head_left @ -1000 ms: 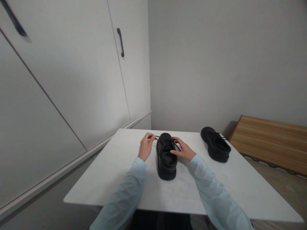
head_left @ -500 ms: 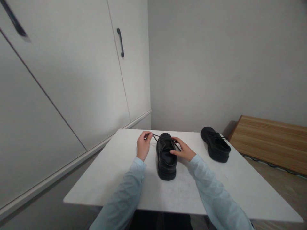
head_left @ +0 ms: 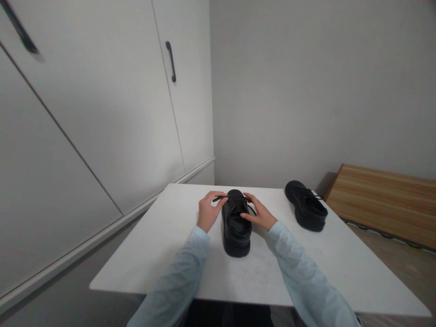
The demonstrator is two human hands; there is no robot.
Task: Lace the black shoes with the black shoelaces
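White tbl [head_left: 143, 259] bears chunky-heeled blk lace-up shoe [head_left: 237, 235] ctr.

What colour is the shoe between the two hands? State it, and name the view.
The shoe is black; it shows best in the head view.

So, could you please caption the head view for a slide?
Left hand pinching a lace, right hand on the black shoe; second shoe farther right on the white table.
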